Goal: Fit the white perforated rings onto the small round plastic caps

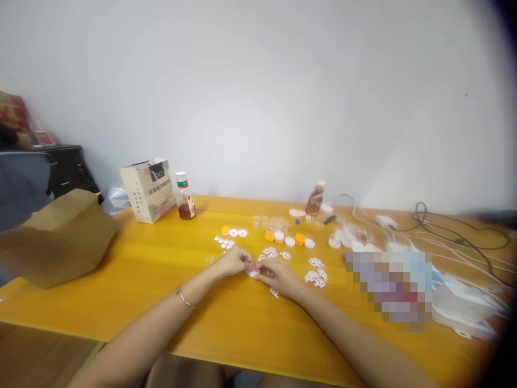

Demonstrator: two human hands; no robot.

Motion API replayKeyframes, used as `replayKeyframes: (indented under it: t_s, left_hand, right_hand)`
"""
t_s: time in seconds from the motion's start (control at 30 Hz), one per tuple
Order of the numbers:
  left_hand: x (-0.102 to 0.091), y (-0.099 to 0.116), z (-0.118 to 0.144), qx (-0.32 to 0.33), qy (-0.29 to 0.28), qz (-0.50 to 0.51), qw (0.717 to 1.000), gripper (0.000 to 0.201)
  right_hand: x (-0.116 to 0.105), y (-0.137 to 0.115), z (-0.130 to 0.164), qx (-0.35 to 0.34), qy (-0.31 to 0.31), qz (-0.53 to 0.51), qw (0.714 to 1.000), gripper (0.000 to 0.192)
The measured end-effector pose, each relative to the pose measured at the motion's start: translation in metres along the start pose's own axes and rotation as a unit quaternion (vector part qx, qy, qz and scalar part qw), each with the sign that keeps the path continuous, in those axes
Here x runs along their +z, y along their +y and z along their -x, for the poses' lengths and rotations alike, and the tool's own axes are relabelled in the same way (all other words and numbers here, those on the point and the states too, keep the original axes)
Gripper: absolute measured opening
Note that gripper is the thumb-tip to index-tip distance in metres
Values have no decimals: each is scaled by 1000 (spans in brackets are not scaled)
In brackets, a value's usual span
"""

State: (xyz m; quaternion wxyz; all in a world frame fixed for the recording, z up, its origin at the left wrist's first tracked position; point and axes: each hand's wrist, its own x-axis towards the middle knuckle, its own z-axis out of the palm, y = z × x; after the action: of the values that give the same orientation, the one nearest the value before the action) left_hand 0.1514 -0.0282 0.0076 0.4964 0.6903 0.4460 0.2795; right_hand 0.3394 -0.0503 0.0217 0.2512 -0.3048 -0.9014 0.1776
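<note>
My left hand [233, 262] and my right hand [281, 278] meet on the yellow table [161, 280], fingertips together on a small white perforated piece [254, 273]. Both hands pinch it. More of these white pieces [317, 275] lie scattered to the right of my right hand, and several [225, 242] lie beyond my left hand. One white piece [274, 292] pokes out under my right wrist. A thin bracelet [184, 297] circles my left wrist. Orange and white round caps [288, 238] sit in a row further back.
A brown paper bag [60, 237] lies at the table's left end. A printed paper bag [148, 189] and a small bottle of brown liquid [184, 196] stand at the back left. A brown bottle [315, 198] stands at the back. White cables and chargers [444, 237] sprawl on the right.
</note>
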Motion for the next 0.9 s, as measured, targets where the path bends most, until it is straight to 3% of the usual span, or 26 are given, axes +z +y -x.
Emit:
replayKeyframes:
  t_s: [0.43, 0.9]
  left_hand:
    - [2, 2, 3, 3, 5, -31, 1000, 30]
    - [3, 0, 2, 7, 16, -20, 1000, 19]
  right_hand:
    - [2, 5, 1, 6, 4, 12, 1000, 23]
    - [5, 10, 2, -87, 36, 85, 992, 23]
